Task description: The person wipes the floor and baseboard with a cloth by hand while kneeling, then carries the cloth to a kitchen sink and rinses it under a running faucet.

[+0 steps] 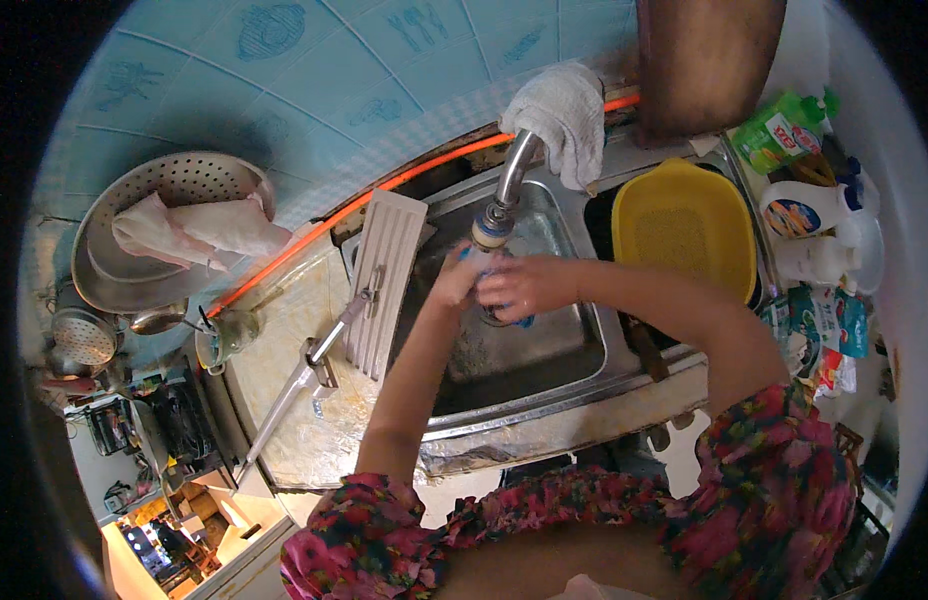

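Both hands are together under the faucet [497, 214], over the metal sink basin [527, 360]. My left hand [458, 276] is at the left with its fingers near the spout's end. My right hand [520, 289] crosses from the right, its fingers curled around something blue that is mostly hidden; what it is I cannot tell. A white towel [561, 124] hangs over the top of the faucet. At the basin's left side lies a flat mop head [381, 285] with a ridged plate, its metal handle [284, 409] reaching down over the counter.
A yellow plastic basket [685, 225] stands right of the basin. Detergent bottles [798, 206] and a green refill pouch [783, 135] crowd the right edge. A colander [208, 176] with pale cloths [216, 225] hangs at the left, above a glass mug [227, 341]. A wooden board [708, 67] leans behind.
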